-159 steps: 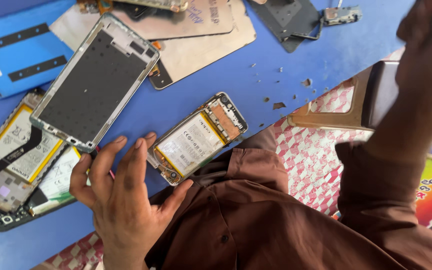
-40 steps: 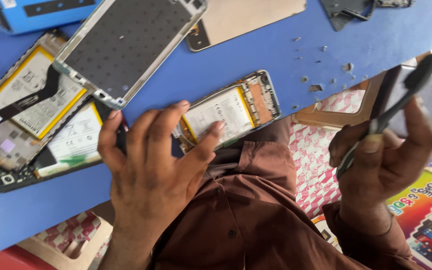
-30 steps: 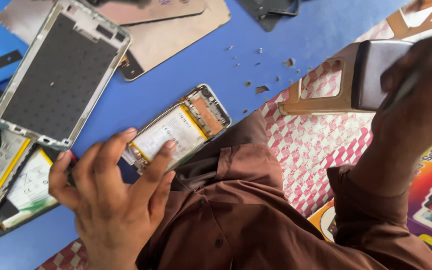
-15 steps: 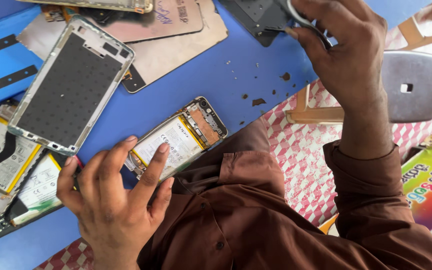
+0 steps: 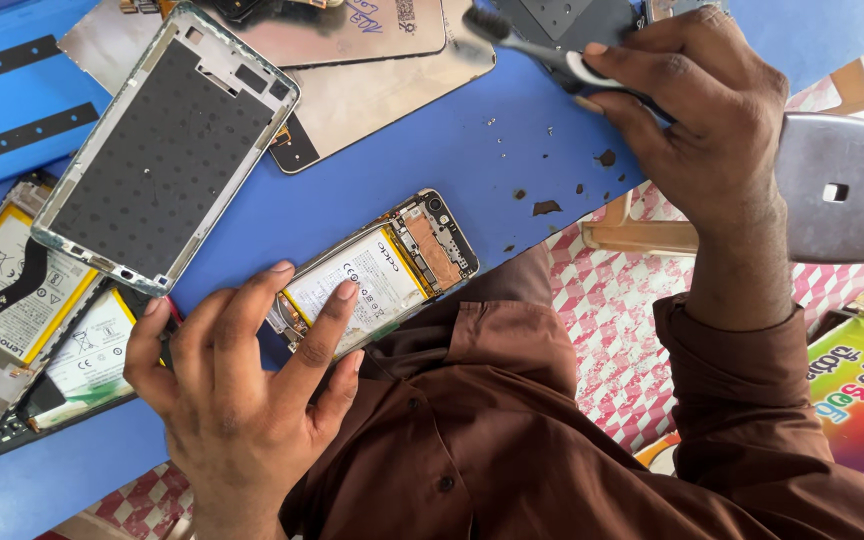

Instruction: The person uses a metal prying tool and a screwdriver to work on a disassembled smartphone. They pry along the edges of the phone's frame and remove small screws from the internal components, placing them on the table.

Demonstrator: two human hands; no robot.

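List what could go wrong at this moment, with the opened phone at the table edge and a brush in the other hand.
1. The opened phone sits at the edge of the blue table, pinned only by the left hand's fingertips; it could slide off into the lap.
2. The right hand holds a brush above dark debris; brushing might push crumbs onto the exposed board.
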